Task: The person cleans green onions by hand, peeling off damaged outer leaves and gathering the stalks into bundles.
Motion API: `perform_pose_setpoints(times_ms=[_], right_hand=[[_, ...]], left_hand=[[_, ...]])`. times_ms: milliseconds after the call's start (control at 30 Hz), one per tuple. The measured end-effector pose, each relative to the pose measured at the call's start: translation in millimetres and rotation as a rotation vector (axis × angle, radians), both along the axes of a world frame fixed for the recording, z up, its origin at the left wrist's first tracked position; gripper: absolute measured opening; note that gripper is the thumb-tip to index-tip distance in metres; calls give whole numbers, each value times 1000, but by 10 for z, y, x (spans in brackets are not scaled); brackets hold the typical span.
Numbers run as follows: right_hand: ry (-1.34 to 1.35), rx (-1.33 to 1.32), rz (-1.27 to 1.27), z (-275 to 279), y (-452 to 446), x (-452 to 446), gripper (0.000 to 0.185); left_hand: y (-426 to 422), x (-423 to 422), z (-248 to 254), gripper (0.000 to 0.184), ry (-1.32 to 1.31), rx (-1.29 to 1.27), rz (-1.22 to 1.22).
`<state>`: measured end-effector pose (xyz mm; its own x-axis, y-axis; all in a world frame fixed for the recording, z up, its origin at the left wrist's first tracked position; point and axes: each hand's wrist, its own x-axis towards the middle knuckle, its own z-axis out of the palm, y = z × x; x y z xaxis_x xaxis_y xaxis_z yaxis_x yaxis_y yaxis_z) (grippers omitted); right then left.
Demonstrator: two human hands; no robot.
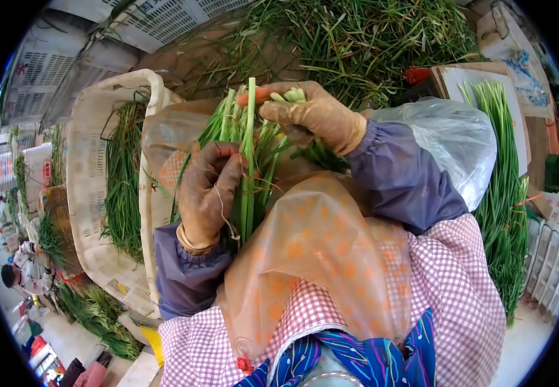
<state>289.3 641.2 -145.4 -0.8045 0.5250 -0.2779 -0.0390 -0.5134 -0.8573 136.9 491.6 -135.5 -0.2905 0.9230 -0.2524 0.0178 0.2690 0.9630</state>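
Observation:
My left hand (pixel 205 193), in a soiled tan glove, is closed on long green garlic chives (pixel 248 187) above my lap. Their pale cut ends point up, and one thicker stalk stands out in front. My right hand (pixel 321 116), gloved too, is curled round a small bunch of chives (pixel 290 95) whose pale ends poke out between thumb and fingers. The dark leaves of that bunch hang below the palm. Its fingertips are close to the top of the thick stalk; whether they touch it I cannot tell. Behind the left hand are more loose chives (pixel 218 126).
A cream plastic crate (pixel 79 187) at left contains chives (pixel 125 174). Loose trimmings (pixel 370 39) are heaped at the back. Tied chives (pixel 502 168) lie at right beside a clear plastic bag (pixel 450 138). A plastic apron (pixel 318 238) covers my lap. Another person (pixel 31 267) is far left.

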Motion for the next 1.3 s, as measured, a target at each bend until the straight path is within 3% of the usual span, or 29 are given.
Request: perform_pose_setpoints(times_ms=[133,167,233,267,367,400,433,500,533,567,600,633,667,733,767,867,933,1000,1033,1067,1100,1133,1167,1200,1233,1300], right_hand=[[52,37,-35,49,50,-13,16],[20,94,-63,61,114,12,10],[-60,570,-299,223,415,206,19],[-124,568,-555,243,688,379,19],[-235,994,-1195,357,1593,1136,21],[-435,1657,-1319,434,1689,1346,22],[-214,1357,-1234,534,1700,1389,21],[82,1340,-1023,249,1754,1237,18],[-438,1198,-767,93,1492,1243,15],[-675,1570,-523,-47,1296,978,17],[-568,1371,-473,-119,922,705,17],[-558,1004,-236,-429,862,564,20],[-612,782,-128,-589,716,438,44],[-614,595,77,-932,594,258,54],[-695,328,47,-744,420,152,28],[-635,149,32,-926,369,51,23],[-259,84,-77,-918,339,56,14],[-252,343,-300,-862,448,113,7],[-596,1117,-171,-837,723,276,7],[-1060,1873,-263,-813,998,439,8],[-807,1063,-565,-651,1178,588,8],[-352,364,-1093,-488,1358,738,11],[-216,751,-1128,-788,1813,1085,18],[-235,902,-1287,-411,1658,1073,16],[-285,883,-1309,-390,1689,1070,15],[-28,1596,-929,-553,1689,836,10]], left_hand=[[-15,-15,26,16,58,-56,-48],[-44,-43,-67,14,155,30,-125],[-40,-54,-102,12,241,119,-207],[-28,-40,-49,11,477,104,-303],[-27,-24,-43,6,799,166,-407],[-18,-25,-1,6,905,192,-498],[-14,-21,25,6,1011,215,-592],[-3,6,32,8,1046,249,-601],[2,20,33,8,1073,241,-580],[9,39,33,8,1099,233,-558],[7,62,26,8,1100,235,-563],[-8,75,11,9,1103,228,-506],[-21,84,-1,10,1107,218,-448],[-55,91,-7,14,1122,198,-412],[-67,93,-5,18,1131,189,-375],[-52,146,-3,26,1181,114,-364],[-42,168,-24,30,1218,127,-407],[-52,148,-80,30,1261,133,-462],[-54,136,-75,30,1259,133,-461],[-65,127,-60,24,1270,126,-481],[-84,116,-47,19,1282,119,-503],[-102,107,-33,19,1281,119,-504],[-113,98,-18,14,1277,113,-527],[-112,91,-11,9,1272,107,-548],[-110,85,-8,9,1271,111,-546],[-116,77,-11,6,1229,154,-536]])
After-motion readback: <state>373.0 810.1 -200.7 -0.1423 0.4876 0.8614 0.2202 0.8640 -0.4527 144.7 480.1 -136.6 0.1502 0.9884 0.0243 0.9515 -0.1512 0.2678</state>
